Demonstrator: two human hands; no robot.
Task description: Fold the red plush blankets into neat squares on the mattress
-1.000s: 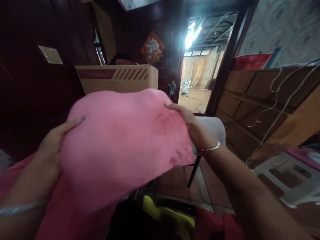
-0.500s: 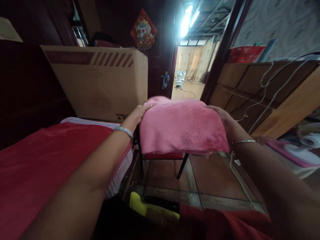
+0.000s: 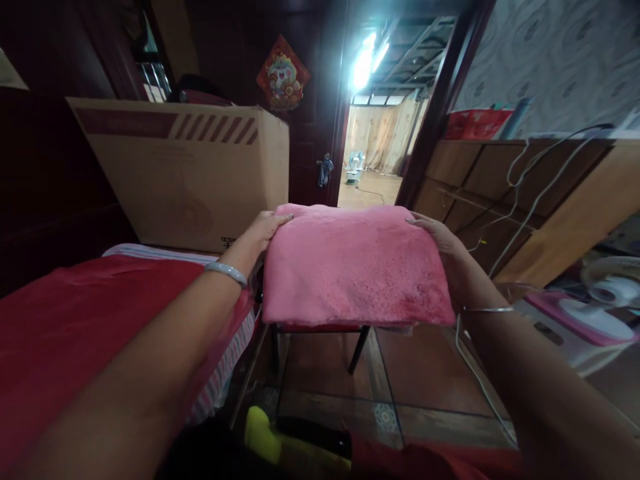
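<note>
My left hand and right hand grip the cloth, and uneven release could spill it past the chair below.

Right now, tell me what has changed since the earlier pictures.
The pink cloth has moved forward and rightward, over the chair. The left hand and right hand, which carried it, still hold its sides. The cardboard box stayed put.
</note>
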